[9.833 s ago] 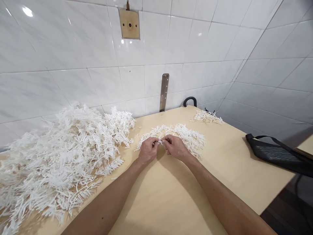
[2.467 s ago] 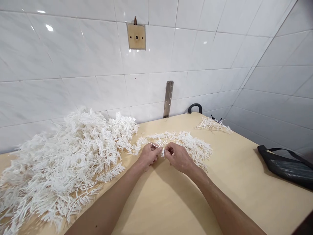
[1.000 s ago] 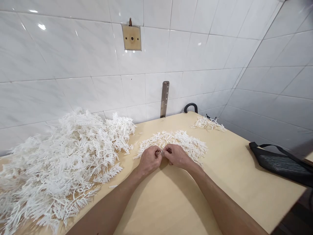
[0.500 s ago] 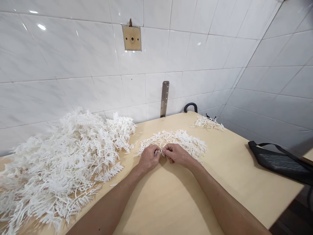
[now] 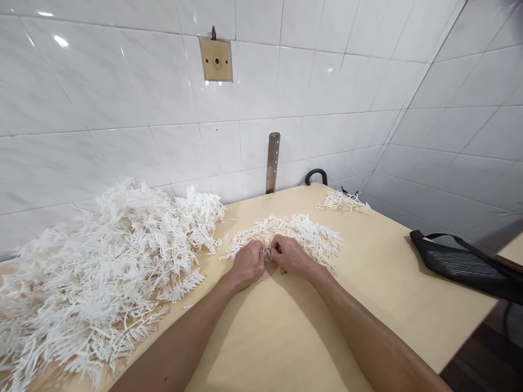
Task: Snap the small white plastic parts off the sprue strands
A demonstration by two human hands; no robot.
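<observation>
My left hand point(image 5: 250, 263) and my right hand point(image 5: 288, 255) meet fingertip to fingertip over the light wooden table point(image 5: 286, 337). Both pinch one small white plastic sprig point(image 5: 267, 251) between them. Just behind my hands lies a small heap of white sprigs point(image 5: 304, 237). A far bigger pile of the same white branched pieces point(image 5: 106, 267) covers the table's left side, up against the tiled wall.
A third little bunch of white sprigs point(image 5: 343, 201) lies at the far right corner, near a black curved handle point(image 5: 316, 174). A black mesh bag point(image 5: 466, 265) rests on the right edge. A metal strip point(image 5: 272, 161) stands against the wall.
My hands have stayed together on the sprig and shifted only slightly. The view has drifted a little.
</observation>
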